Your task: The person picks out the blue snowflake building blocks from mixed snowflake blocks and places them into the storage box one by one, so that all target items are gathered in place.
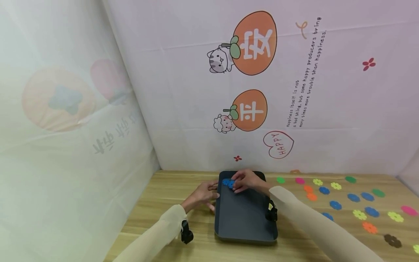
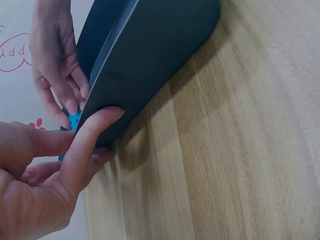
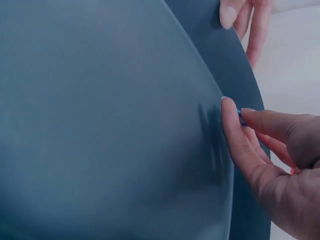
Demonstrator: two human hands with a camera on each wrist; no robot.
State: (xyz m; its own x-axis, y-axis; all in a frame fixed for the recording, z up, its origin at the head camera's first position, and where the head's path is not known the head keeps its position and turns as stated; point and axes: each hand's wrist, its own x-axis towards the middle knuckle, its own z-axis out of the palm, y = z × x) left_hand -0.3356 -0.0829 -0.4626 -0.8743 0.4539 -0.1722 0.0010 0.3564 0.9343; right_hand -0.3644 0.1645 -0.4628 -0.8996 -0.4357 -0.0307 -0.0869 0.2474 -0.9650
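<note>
plainly, table [image 1: 147, 211] bears all; tray [image 1: 243, 218] lies lengthwise before the person, within reach of both hands; left hand [image 1: 203, 195] grips its left wall, thumb inside, fingers outside, likely to steady it; right hand [image 1: 247, 180] pinches a blue flower [image 2: 74, 120] near the far-left corner, fingertips only, presumably because it is thin; loose flowers [image 1: 372, 211] lie spread right of the tray, perhaps for easy picking.

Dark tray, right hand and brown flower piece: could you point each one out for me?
Dark tray [image 1: 242, 222]: head view, on its bare floor.
Right hand [image 1: 247, 180]: head view, on its back.
Brown flower piece [image 1: 392, 241]: head view, near its middle.
</note>
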